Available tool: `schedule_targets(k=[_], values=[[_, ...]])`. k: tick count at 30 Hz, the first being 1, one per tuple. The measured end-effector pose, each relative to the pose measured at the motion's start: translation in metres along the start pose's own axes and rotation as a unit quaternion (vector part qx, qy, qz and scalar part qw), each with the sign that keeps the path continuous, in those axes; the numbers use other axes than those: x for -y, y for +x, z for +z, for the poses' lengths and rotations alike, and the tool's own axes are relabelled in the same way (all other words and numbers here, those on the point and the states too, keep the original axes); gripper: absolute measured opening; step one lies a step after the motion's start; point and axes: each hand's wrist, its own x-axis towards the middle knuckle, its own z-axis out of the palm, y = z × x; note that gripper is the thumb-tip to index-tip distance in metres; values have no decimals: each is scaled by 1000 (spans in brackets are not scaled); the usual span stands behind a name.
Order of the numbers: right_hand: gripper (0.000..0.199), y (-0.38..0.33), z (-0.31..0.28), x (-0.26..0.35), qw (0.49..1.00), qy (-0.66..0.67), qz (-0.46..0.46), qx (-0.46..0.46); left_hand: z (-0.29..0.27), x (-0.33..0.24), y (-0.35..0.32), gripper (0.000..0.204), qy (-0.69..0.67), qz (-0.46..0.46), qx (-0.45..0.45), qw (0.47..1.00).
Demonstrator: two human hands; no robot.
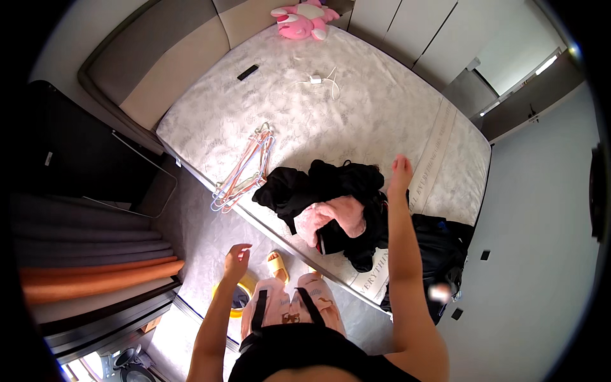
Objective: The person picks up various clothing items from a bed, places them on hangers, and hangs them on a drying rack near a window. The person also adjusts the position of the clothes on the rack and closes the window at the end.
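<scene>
My right arm stretches over the bed, and my right hand hovers past the right side of a clothes pile. Its fingers are curled together, and nothing shows in them. The pile holds crumpled black clothes with a fluffy pink garment on top. Low on the left, my left hand hangs in the air off the bed's edge, its fingers loosely bent, apart and holding nothing. Below it is a yellow bucket or basin, partly hidden by my forearm. Several clothes hangers lie left of the pile, overhanging the mattress edge.
The mattress bears a black remote or phone, a white charger with cable and a pink plush toy. A black bag or bundle lies at its right corner. Grey and orange curtains hang left.
</scene>
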Motion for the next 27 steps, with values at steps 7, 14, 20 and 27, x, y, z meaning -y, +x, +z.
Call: schedule_targets(k=[7,14,20,27], values=[[18,-11,-30,-97,944,-146,264,135,66,-68,14,18,-79,71,-12,994],[66,-54,-83,-214,815,-435,278,263,62,-66,-28,19,-49,-6,-63,997],[40,32,21,-57,990,-37,119,65,60,-42,-51,17,-34,-58,-128,989],[32,33,20,128,895,355,110,246,86,-146,-1,22,-119,133,-97,979]])
